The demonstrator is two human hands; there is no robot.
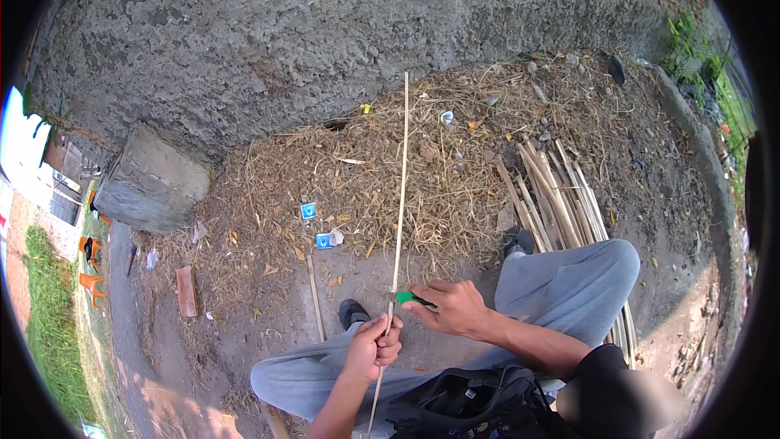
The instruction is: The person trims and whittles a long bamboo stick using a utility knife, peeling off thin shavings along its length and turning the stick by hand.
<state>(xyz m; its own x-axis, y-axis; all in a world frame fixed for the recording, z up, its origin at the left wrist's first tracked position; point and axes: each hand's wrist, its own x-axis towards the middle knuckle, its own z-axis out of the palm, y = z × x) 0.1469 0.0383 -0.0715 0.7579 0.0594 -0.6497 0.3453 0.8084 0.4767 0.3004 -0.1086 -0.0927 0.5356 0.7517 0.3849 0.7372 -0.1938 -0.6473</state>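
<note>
A long, thin, pale bamboo strip (402,187) stretches from my lap out toward the wall. Near its lower part, my left hand (376,347) is closed around it, fingers wrapped over the strip. Just above that grip, my right hand (455,307) grasps a small green-handled cutting tool (405,298). A short metallic end of the tool lies against the strip; its exact shape is too small to make out. Beside my right leg lies a bundle of bamboo strips (561,203), partly hidden behind my knee.
Dry shavings (439,219) cover the ground before me, up to a rough grey wall (349,24). A concrete block (154,179) stands at the left, with a brick (187,292) nearer. Two blue packets (309,210) and a loose stick (315,297) lie left of the strip.
</note>
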